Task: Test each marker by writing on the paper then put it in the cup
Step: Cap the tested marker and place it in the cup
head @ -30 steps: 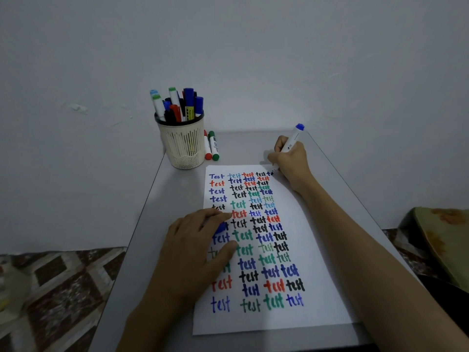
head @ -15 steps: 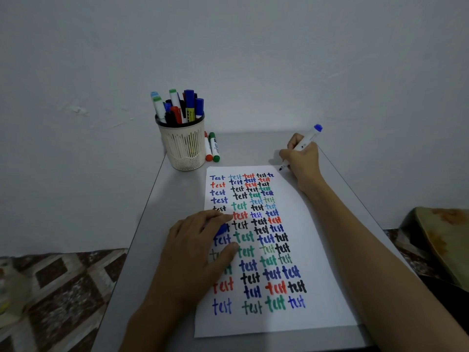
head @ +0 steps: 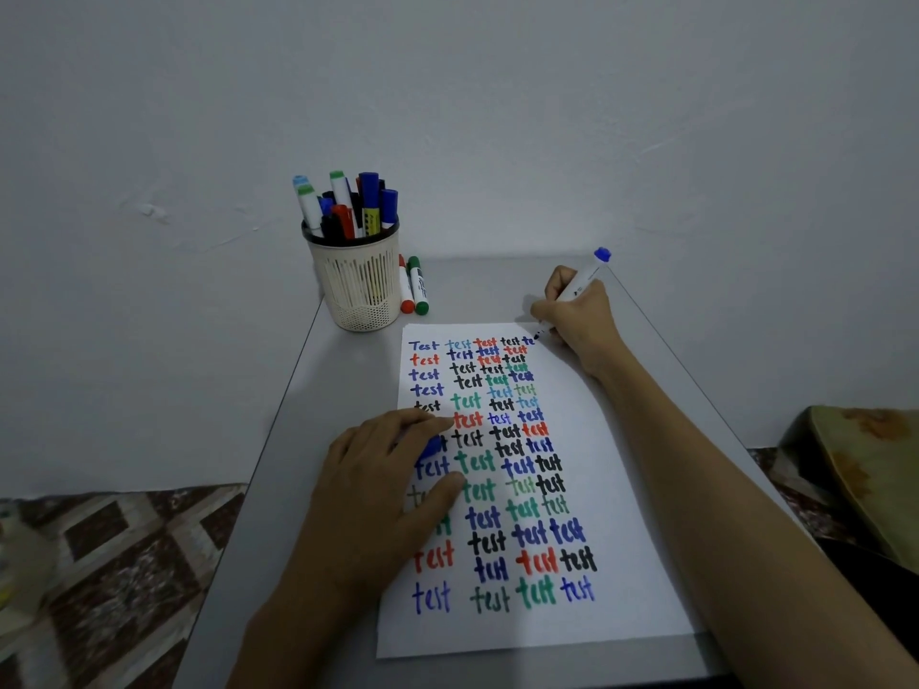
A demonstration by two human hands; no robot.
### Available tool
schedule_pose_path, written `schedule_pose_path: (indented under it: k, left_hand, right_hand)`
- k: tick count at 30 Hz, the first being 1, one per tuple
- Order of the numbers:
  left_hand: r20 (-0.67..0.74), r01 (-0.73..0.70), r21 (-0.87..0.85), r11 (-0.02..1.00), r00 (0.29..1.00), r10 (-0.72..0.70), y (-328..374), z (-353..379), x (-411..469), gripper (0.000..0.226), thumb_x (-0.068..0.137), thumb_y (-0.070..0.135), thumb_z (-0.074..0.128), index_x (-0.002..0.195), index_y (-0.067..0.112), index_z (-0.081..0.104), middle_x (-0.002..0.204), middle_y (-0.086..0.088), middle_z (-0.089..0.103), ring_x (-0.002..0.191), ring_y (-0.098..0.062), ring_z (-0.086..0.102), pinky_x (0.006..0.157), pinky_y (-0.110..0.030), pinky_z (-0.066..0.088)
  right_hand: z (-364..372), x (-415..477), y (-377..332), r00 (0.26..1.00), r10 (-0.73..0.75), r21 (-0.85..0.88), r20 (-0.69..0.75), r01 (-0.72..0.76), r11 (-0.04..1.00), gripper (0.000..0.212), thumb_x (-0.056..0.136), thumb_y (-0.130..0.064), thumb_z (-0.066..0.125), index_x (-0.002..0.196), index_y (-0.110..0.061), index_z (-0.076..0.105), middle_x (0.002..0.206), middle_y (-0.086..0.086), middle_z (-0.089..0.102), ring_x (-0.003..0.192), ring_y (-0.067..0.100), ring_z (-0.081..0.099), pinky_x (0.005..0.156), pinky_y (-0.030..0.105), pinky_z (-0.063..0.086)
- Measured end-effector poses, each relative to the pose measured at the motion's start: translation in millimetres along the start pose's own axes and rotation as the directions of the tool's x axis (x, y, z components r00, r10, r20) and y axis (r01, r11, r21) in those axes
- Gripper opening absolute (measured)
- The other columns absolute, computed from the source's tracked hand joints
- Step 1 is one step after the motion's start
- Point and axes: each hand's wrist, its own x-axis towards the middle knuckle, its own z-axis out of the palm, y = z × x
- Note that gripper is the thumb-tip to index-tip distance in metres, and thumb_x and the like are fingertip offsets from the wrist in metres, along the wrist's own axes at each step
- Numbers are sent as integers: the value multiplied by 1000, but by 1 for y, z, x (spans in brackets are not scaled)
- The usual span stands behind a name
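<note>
My right hand (head: 579, 315) grips a white marker with a blue end (head: 582, 281). Its dark tip touches the top right of the white paper (head: 636, 489), just after a blue "te" in the top row. The paper carries several rows of "test" in blue, red, green and black. My left hand (head: 378, 489) presses on the paper's left side, and a blue cap (head: 430, 447) shows between its fingers and thumb. The cream mesh cup (head: 358, 290) stands upright at the back left with several markers in it.
A red marker (head: 406, 290) and a green marker (head: 420, 288) lie side by side on the grey table (head: 298, 440), just right of the cup. A white wall rises right behind the table. Patterned floor lies left; a greenish cushion (head: 865, 464) sits at the right.
My right hand has moved the marker tip along the top row's right end, where blue letters now show. My left hand has stayed on the paper.
</note>
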Motion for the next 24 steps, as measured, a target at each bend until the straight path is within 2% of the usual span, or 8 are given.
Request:
schedule_pose_path:
  k: [5,10,14,18,24]
  left_hand:
    - [-15,-2,-14,1000,1000,1,-1,0,-1,59,80,65,29,131,37,42,128,17,42,110,7,29,100,-20,16]
    - [-19,-7,-12,1000,1000,7,-1,1,0,59,80,65,29,130,36,43,127,16,43,111,6,30,100,-22,18]
    - [-20,-3,-19,1000,1000,3,0,0,0,60,80,65,28,131,36,42,128,17,43,111,5,31,100,-22,18]
    - [-12,-4,-16,1000,1000,4,-2,1,0,60,81,65,28,131,36,42,128,16,43,112,5,31,101,-22,19]
    - [-22,-8,-23,1000,1000,8,-2,1,0,59,81,64,29,131,35,43,128,15,44,112,4,32,101,-23,19]
  right_hand:
    - [1,2,1,1000,2,-7,13,-2,1000,35,73,8,65,59,-16,42,57,6,45,52,15,42,50,25,39]
    - [-3,2,2,999,29,61,-24,-28,998,36,71,11,62,58,-15,40,55,8,42,45,13,38,41,19,35]
    - [0,2,1,1000,14,-1,-27,-14,1000,35,72,8,63,60,-16,41,57,5,43,52,15,40,50,25,39]
    - [-2,1,1,999,4,56,-35,-2,998,36,73,10,60,60,-16,39,55,2,39,49,12,37,46,22,35]
    - [0,0,0,1000,-12,-3,-1,12,1000,36,75,8,62,60,-16,40,56,1,42,51,12,40,50,22,38]
